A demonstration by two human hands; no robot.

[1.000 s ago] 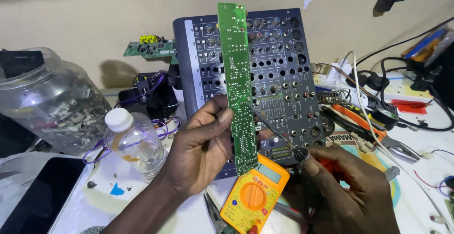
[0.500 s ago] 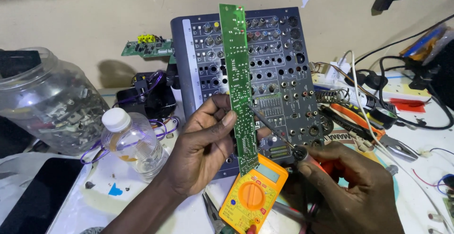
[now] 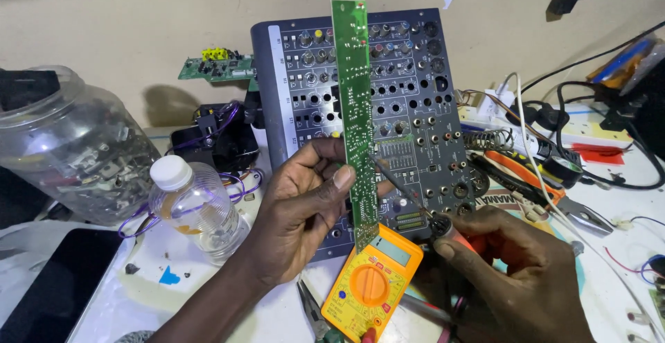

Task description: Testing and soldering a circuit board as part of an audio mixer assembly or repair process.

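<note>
My left hand point(image 3: 301, 208) pinches a long narrow green circuit board point(image 3: 355, 86) and holds it upright, solder side toward me. In my right hand point(image 3: 516, 274) is a thin metal-tipped probe point(image 3: 405, 187), its tip touching the board's right edge about halfway down. Just below the board lies an orange-yellow multimeter point(image 3: 370, 280) on the bench. Behind the board stands a grey audio mixer panel point(image 3: 409, 107) with many knobs and jacks.
A clear plastic bottle with a white cap point(image 3: 197, 208) and a big clear jar of small parts point(image 3: 73, 152) stand at the left. A dark tablet point(image 3: 55, 284) lies bottom left. Cables, a power strip point(image 3: 589, 132) and orange-handled pliers point(image 3: 526, 177) crowd the right. Another small green board point(image 3: 218, 66) leans at the wall.
The board has stayed upright in my left hand. The probe in my right hand has stayed against its right edge. The view has shifted only slightly.
</note>
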